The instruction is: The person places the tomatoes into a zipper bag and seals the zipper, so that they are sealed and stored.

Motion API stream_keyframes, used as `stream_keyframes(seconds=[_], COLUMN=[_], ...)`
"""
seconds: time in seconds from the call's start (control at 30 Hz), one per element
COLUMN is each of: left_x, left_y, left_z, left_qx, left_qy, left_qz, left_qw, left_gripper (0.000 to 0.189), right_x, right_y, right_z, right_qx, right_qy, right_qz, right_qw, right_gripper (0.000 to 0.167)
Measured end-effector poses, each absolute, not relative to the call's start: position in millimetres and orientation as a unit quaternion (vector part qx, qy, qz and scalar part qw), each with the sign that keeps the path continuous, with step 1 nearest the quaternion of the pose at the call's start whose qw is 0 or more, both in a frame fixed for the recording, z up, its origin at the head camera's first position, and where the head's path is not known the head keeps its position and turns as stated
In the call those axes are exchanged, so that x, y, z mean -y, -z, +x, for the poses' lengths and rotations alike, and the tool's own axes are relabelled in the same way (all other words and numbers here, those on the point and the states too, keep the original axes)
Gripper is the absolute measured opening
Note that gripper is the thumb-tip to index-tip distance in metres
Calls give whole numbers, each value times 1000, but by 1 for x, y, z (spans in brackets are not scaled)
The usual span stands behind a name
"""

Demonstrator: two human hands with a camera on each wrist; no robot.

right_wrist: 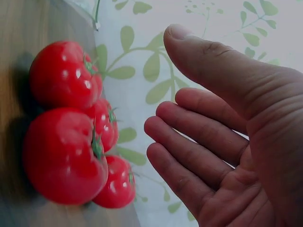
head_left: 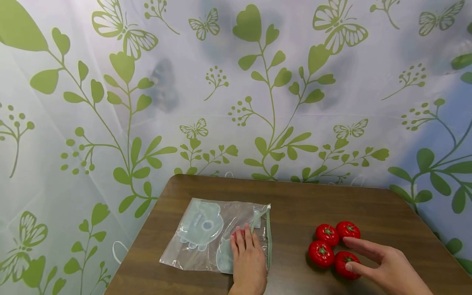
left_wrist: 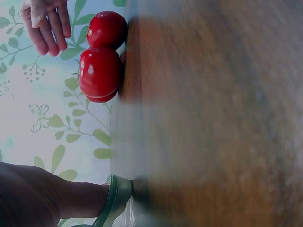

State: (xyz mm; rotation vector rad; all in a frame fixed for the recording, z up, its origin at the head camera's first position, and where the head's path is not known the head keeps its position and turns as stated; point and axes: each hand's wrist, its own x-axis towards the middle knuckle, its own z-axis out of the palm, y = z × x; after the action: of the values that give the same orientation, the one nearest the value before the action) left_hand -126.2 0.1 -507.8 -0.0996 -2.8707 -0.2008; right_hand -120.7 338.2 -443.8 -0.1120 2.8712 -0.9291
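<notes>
My left hand (head_left: 248, 260) lies with straight fingers on a clear plastic zip bag (head_left: 236, 207) that has a green zipper edge and pale green cartoon prints. A small red patch (head_left: 239, 233) shows by its fingertips; whether it is printed or an object is hard to tell. In the left wrist view, the thumb side of this hand (left_wrist: 52, 194) meets the green bag edge (left_wrist: 113, 198). Several shiny red tomatoes (head_left: 321, 254) with green stems sit clustered at the right. My right hand (head_left: 387, 266) hovers beside them, thumb and fingers apart, holding nothing; the right wrist view shows a gap before the tomatoes (right_wrist: 64, 156).
Under everything is a brown wooden table (head_left: 291, 200) with rounded back corners. Behind it hangs a white curtain (head_left: 221, 135) with green leaf and butterfly patterns. Bare wood separates the bag from the tomatoes.
</notes>
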Motion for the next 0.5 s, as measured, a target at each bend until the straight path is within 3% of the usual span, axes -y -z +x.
stream_keyframes(seconds=[0.5], left_x=[-1], left_y=[507], left_z=[-128], left_qx=[991], left_qy=[70], left_qz=[-34], left_qw=[111], left_gripper=[90], right_x=[-362], right_y=[457], right_z=[-106], right_qx=[-957], right_qy=[286], right_qz=[2], right_qw=[53], right_gripper=[81])
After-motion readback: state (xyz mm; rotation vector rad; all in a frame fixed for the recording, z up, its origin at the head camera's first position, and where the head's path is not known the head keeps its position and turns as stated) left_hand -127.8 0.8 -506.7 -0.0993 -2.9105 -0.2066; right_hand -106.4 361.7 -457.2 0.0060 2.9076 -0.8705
